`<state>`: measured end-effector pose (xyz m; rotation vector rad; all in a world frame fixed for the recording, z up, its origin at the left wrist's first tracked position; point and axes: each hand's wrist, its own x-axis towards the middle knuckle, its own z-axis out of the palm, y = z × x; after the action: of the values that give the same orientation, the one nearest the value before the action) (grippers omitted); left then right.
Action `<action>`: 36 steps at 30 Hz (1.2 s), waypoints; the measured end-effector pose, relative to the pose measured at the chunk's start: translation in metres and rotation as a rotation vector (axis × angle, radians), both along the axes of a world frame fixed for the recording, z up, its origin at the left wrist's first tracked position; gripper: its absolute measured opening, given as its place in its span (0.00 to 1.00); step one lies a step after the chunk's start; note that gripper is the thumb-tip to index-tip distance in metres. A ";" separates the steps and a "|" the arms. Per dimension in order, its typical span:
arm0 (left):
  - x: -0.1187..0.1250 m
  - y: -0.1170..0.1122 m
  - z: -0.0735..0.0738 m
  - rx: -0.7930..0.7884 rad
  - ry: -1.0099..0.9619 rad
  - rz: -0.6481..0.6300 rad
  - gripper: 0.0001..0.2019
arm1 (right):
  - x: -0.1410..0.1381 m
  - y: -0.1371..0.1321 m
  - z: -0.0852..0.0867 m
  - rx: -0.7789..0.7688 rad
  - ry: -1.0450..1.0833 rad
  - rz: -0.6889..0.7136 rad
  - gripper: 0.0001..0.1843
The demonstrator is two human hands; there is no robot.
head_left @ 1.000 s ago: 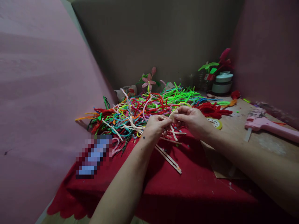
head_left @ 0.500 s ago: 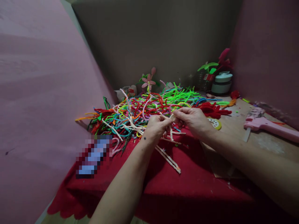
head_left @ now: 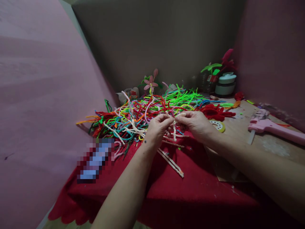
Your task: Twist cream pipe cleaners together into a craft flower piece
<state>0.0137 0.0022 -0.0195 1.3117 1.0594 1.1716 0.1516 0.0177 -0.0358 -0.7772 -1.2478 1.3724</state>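
Observation:
Between my two hands is a cream pipe cleaner (head_left: 174,132), its twisted end hanging down below the fingertips. My left hand (head_left: 159,126) pinches it from the left, thumb and forefinger together. From the right, my right hand (head_left: 192,122) pinches the same piece, the fingertips of both hands almost touching. Under the left wrist, a pair of long cream pipe cleaners (head_left: 172,163) lies on the red cloth (head_left: 181,190). Just behind the hands spreads a tangled heap of coloured pipe cleaners (head_left: 140,111). The exact crossing of the held strands is partly covered by fingers.
A pink hot glue gun (head_left: 274,127) lies at the right on a board (head_left: 240,136), near a yellow tape roll (head_left: 218,126). Behind stand a lidded jar (head_left: 226,84) and a pink pipe-cleaner flower (head_left: 150,83). A pixelated blue object (head_left: 96,160) lies left.
The fingertips of both hands have drawn closer around the cream pipe cleaner, and its upper part shows less. The view has shifted very slightly; the rest stays put.

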 end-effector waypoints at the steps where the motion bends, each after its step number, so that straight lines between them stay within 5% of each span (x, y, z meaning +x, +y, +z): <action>1: 0.000 0.000 0.000 0.009 -0.008 0.001 0.08 | 0.000 0.000 -0.001 -0.003 -0.001 0.003 0.12; 11: -0.002 0.000 0.001 -0.008 -0.047 0.001 0.11 | 0.001 0.003 -0.005 0.033 0.022 0.152 0.03; 27: -0.003 0.003 -0.004 -0.168 -0.162 -0.216 0.08 | 0.002 0.000 -0.004 0.095 -0.043 0.114 0.11; 36: -0.004 -0.002 0.002 -0.327 -0.141 -0.237 0.09 | 0.000 -0.003 0.001 0.119 -0.153 -0.037 0.09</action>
<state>0.0099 0.0007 -0.0178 1.0492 0.9197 0.8581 0.1515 0.0146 -0.0351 -0.8299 -1.4139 1.2148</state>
